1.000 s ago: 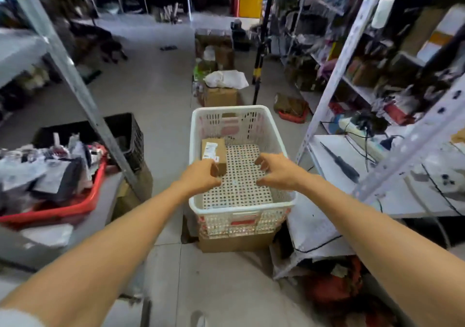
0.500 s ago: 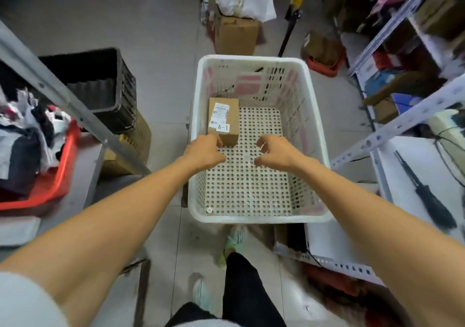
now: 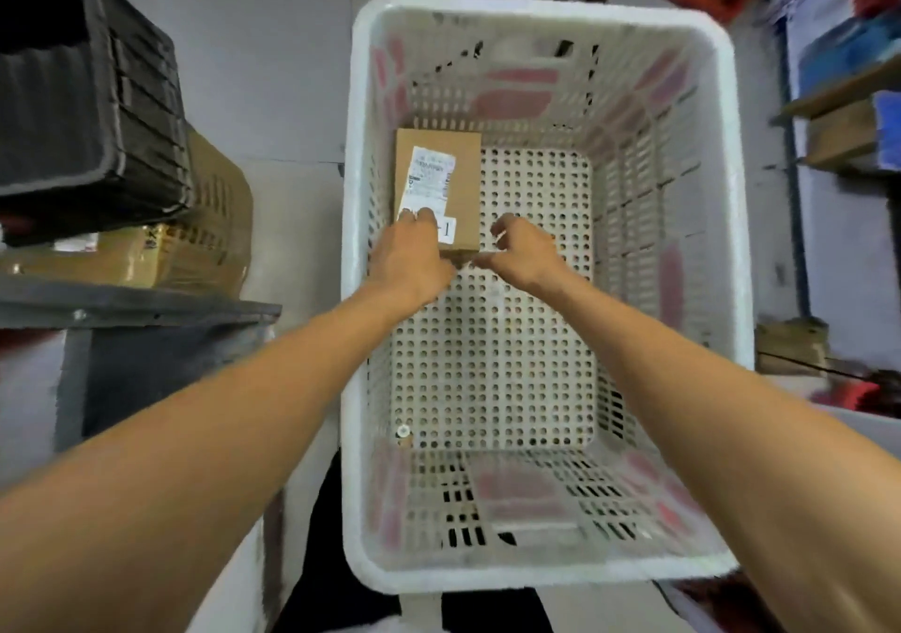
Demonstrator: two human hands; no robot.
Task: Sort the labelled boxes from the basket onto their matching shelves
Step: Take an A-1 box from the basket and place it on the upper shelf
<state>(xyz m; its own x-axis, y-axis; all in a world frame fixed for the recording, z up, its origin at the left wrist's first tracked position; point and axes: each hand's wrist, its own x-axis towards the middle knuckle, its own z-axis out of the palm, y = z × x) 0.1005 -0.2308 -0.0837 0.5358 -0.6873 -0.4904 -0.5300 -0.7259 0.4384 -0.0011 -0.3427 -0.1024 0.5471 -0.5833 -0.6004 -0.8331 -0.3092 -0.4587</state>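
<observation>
Lying flat in the far left corner of the white basket [image 3: 536, 6], the box [image 3: 465, 169] has the left hand [image 3: 414, 257] curled over its near end, fingertips on its label [image 3: 429, 179]. The right hand [image 3: 524, 254] hovers just beside the box's near right corner, fingers loosely curled and holding nothing; whether its thumb touches the cardboard I cannot tell.
</observation>
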